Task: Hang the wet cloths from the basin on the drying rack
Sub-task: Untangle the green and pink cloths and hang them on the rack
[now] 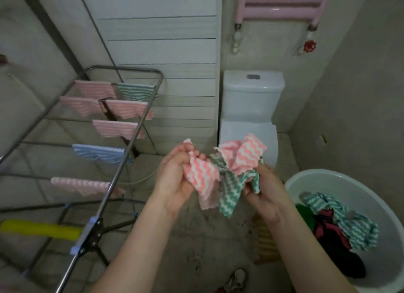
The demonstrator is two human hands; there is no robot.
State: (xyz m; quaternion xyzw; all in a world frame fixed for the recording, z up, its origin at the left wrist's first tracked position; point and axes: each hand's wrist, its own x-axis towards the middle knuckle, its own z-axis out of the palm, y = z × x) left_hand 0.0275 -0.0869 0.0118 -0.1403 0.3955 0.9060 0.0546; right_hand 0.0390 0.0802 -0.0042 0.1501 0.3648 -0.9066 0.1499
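- Basin: cut off at the right frame edge; the dark items heaped inside are hard to tell apart.
- Drying rack: left side cropped; bare rail lengths show left of the hung cloths.
- Left hand: fingers curled round a pink-striped cloth.
- Right hand: fingers grip a green-striped cloth; both cloths crumpled, tangled together, held between rack and basin.

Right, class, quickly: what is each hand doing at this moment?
Left hand: grips the pink-and-white cloth.
Right hand: grips the green-and-white cloth.
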